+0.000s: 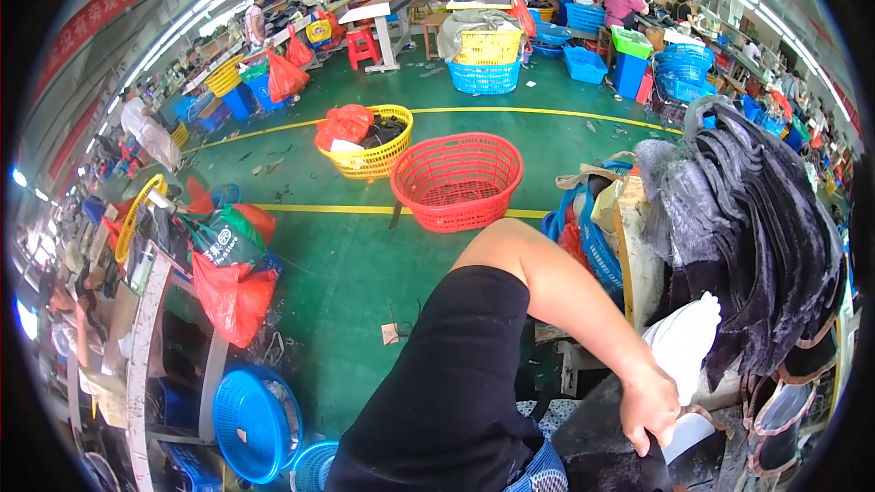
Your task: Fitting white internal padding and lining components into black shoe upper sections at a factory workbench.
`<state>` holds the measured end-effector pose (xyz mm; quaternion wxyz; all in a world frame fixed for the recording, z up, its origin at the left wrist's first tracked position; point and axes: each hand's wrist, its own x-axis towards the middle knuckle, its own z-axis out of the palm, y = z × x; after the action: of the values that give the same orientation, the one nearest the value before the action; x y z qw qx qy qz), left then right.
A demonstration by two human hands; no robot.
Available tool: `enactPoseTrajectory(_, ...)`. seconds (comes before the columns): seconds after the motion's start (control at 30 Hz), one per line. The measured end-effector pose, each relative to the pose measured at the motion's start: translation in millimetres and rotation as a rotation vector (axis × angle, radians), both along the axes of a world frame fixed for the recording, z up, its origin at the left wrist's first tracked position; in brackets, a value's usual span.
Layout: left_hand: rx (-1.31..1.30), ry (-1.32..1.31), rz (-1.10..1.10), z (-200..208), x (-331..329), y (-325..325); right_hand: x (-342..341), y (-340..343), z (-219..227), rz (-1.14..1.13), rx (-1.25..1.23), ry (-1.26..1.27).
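Note:
My left arm, in a black sleeve [437, 383], bends at the elbow and reaches across to the right. My bare left hand [651, 405] points downward, its thumb and fingers closed at the edge of a dark grey sheet of material [592, 428]. Just above lies a white glove-like shape [684, 337] with rounded bumps at its upper edge; whether my right hand is inside it I cannot tell. Under my left fingers is a pale grey curved piece [689, 437]. A thick stack of dark grey fuzzy sheets [747, 219] drapes to the right.
A red basket [456, 184] and a yellow basket [369, 157] stand on the green floor ahead. Blue baskets [251, 424] are at lower left, beside a metal-legged table [146, 337] with hanging bags [232, 296]. Brown-edged loops [784, 410] hang at right. People [624, 2] work farther back.

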<state>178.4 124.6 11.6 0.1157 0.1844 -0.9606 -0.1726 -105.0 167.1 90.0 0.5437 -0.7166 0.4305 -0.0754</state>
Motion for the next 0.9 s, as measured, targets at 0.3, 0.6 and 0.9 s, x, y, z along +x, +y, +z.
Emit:
enactPoseTrajectory(0.3, 0.417, 0.425, -0.215, -31.1, -16.8, 3.1, -99.6, 31.7, -75.4, -0.088, 0.051, -0.004)
enactPoseTrajectory(0.6, 0.514, 0.052, 0.009, 9.2, -4.3, -20.0, -56.0, 39.2, -64.7, -0.578, -0.086, -0.128)
enactPoseTrajectory(0.9, 0.426, -0.053, -0.009, 20.6, -90.8, -21.3, -92.9, 88.5, -73.5, -0.814, 0.053, -0.338)
